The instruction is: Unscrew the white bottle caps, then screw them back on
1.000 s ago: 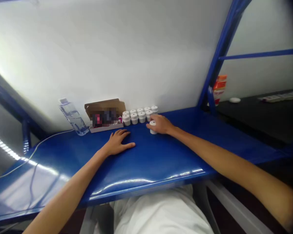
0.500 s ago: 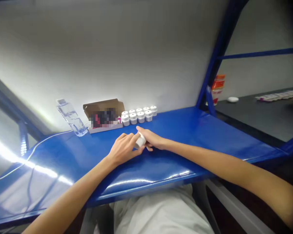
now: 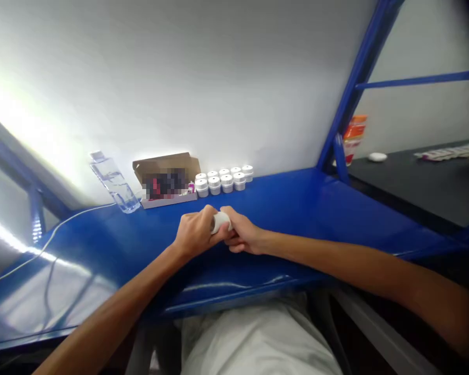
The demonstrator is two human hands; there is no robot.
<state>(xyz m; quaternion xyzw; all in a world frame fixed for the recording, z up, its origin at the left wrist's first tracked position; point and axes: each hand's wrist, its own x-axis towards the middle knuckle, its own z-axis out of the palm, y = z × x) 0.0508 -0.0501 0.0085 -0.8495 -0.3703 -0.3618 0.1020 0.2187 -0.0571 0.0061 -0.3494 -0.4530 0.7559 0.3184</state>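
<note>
One blue surface (image 3: 297,219) fills the view, with a cardboard box (image 3: 166,169), a water bottle (image 3: 115,182) and a cluster of white jars (image 3: 223,179) at its back by the wall. Nearer, the left hand (image 3: 195,237) and right hand (image 3: 244,237) meet just above the surface's middle, both curled tight around a lone white jar (image 3: 220,221) held between them.

The white jar (image 3: 220,221) is mostly hidden between the left grip (image 3: 195,235) and right grip (image 3: 245,237), the cardboard box (image 3: 166,164) has a blurred front, and the tabletop (image 3: 297,208) is cut off at left.
</note>
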